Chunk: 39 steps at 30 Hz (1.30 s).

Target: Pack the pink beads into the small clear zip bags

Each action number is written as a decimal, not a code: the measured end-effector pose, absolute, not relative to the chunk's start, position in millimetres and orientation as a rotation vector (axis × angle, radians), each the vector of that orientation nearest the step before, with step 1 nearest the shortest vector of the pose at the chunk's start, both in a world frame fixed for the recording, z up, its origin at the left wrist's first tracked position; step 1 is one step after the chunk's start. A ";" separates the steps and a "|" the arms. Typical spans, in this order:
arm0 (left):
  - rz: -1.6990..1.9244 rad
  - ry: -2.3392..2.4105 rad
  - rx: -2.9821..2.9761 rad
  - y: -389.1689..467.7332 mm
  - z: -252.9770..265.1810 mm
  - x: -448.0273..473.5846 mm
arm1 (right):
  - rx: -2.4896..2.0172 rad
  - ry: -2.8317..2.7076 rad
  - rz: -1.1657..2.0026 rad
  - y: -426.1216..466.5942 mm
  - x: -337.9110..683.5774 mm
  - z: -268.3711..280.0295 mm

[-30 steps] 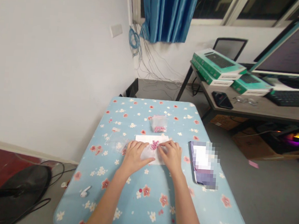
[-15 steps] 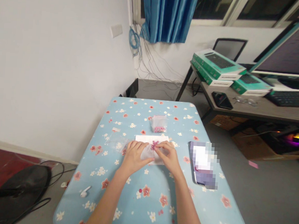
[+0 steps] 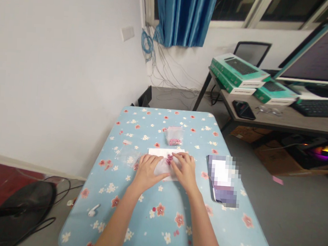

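Note:
A small cluster of pink beads (image 3: 169,159) lies over a white sheet (image 3: 158,151) near the table's middle. My left hand (image 3: 148,170) rests on the sheet's left side, fingers stretched and thumb apart, with translucent plastic (image 3: 160,170) beside its thumb. On the right of the beads is my right hand (image 3: 185,170), its thumb and index finger apart at their edge. Whether its fingertips touch any beads is too small to tell. Just beyond the sheet lies a clear zip bag (image 3: 175,135) with pinkish-red beads in its lower part.
Clear plastic packaging (image 3: 126,156) lies left of my left hand. A phone (image 3: 214,186), partly pixelated, is at the table's right. An earbud (image 3: 93,210) sits near the left front of the flowered table (image 3: 134,229). The desk (image 3: 233,99) at right holds keyboard boxes (image 3: 239,70).
My right hand's thumb and index finger have moved apart from a pinch at the beads. The left hand stays where it was.

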<state>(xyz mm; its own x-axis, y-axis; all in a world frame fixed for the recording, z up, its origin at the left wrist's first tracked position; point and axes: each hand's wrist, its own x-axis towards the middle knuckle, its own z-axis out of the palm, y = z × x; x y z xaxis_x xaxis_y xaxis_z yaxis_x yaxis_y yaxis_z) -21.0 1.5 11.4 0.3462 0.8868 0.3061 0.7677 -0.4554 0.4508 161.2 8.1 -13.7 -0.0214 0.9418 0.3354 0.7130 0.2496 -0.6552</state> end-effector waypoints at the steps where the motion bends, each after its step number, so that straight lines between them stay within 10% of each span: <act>1: 0.764 1.491 2.382 1.5 11.3 -20.9 | -1.566 -1.804 0.329 7.9 161.7 -16.0; 25: 0.779 1.496 2.380 1.2 9.3 -21.3 | -1.707 -1.788 0.247 6.9 169.4 -16.2; 39: 0.775 1.484 2.391 1.1 10.7 -21.5 | -1.233 -1.685 0.869 5.6 157.7 3.0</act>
<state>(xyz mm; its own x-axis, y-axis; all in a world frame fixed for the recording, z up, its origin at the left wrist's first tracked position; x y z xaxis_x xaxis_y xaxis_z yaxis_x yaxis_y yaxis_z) -21.5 1.1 10.7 0.3502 0.8813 0.3174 0.7641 -0.4648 0.4474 157.7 5.6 3.0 -0.1500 0.9612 0.2315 0.3689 0.2717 -0.8889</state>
